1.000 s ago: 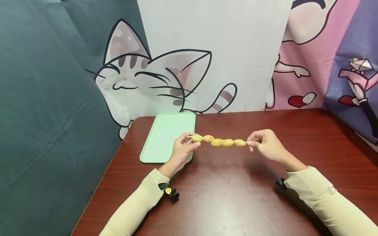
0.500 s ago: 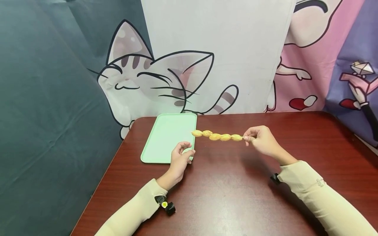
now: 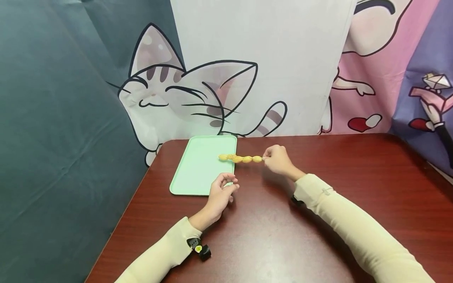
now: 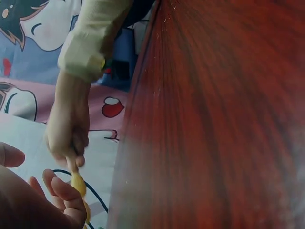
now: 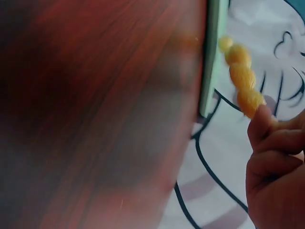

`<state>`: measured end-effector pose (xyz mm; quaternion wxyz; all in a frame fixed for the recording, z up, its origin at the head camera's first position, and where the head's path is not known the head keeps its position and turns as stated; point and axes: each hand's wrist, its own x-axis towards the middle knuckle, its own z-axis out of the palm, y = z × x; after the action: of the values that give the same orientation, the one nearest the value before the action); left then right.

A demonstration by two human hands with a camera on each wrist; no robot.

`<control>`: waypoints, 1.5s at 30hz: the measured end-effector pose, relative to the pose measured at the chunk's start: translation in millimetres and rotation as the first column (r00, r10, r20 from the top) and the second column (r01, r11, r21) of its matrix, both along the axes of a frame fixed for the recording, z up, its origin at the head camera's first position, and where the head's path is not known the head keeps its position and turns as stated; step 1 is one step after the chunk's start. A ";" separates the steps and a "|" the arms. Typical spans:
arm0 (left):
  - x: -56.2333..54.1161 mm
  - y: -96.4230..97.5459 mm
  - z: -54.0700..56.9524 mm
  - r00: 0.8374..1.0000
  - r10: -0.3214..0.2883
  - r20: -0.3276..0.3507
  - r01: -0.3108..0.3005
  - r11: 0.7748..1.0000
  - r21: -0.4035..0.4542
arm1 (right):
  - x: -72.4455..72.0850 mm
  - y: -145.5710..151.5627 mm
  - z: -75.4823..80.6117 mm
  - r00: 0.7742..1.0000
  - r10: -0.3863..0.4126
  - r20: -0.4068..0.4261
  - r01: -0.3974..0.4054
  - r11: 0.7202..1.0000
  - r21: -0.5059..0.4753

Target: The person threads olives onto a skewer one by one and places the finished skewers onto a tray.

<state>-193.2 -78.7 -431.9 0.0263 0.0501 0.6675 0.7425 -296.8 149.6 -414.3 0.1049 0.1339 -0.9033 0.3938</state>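
Observation:
My right hand (image 3: pixel 279 160) pinches the right end of a skewer (image 3: pixel 246 159) threaded with several yellow, oval pieces that look like small potatoes. The skewer lies level, pointing left, and its left part overlaps the right rim of a pale green tray (image 3: pixel 198 167) in the head view. In the right wrist view the skewer (image 5: pixel 245 76) stands out beyond the thumb and fingers, above the height of the tray's edge. My left hand (image 3: pixel 219 196) holds nothing; its fingers are loosely bent, near the tray's front right corner.
The tray sits at the back left of a dark red-brown wooden table (image 3: pixel 269 228). Behind the table hangs a cloth backdrop (image 3: pixel 301 59) with cartoon cats. A black wrist camera (image 3: pixel 199 249) is strapped on the left sleeve.
My left hand has let go of the skewer's left end and drawn back toward me. My right hand has carried the skewer left, its far end now over the tray.

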 end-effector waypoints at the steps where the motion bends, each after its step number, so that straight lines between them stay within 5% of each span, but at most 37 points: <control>1: 0.4 0.0 0.4 1.000 -0.007 0.000 0.007 1.000 -0.002 | -3.4 -4.7 -1.3 1.000 -0.018 0.001 0.018 1.000 0.009; 7: 1.1 -0.4 2.1 0.998 -0.057 -0.013 0.057 0.998 -0.013 | -16.2 -24.7 -5.5 0.995 -0.083 0.051 0.082 0.997 0.005; 15: -3.1 -6.1 6.8 0.996 -0.087 -0.025 0.086 0.996 -0.034 | -20.7 -36.1 -13.0 0.995 -0.018 0.094 0.021 0.999 -0.032; 24: -2.8 -4.7 14.3 0.995 -0.093 -0.036 0.090 0.994 -0.057 | -11.4 -45.6 -8.6 0.992 -0.111 0.056 0.110 0.994 0.027; 31: 1.2 -3.0 16.6 0.988 -0.143 -0.057 0.140 0.989 -0.049 | 4.1 -73.8 0.2 0.978 0.007 0.211 0.008 0.997 -0.071; 36: 2.8 -4.9 16.7 0.975 -0.202 -0.089 0.200 0.979 -0.032 | 14.0 -88.8 -1.1 0.919 0.132 0.372 -0.033 0.965 -0.260; 41: 7.5 -8.4 17.9 0.954 -0.266 -0.139 0.266 0.964 -0.021 | 19.7 -95.6 -9.9 0.824 0.363 0.435 -0.155 0.883 -0.443; 43: 10.0 -10.6 17.9 0.927 -0.329 -0.180 0.331 0.944 -0.020 | 20.6 -98.7 -14.2 0.795 0.485 0.363 -0.308 0.840 -0.447; 45: 12.1 -13.3 16.6 0.877 -0.421 -0.231 0.425 0.905 -0.034 | 20.8 -102.2 -18.0 0.735 0.624 0.266 -0.490 0.760 -0.427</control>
<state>-181.1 -92.0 -415.2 0.1086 0.2816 0.6324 0.7135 -276.0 47.5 -432.3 -0.1822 0.3008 -0.7425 0.5702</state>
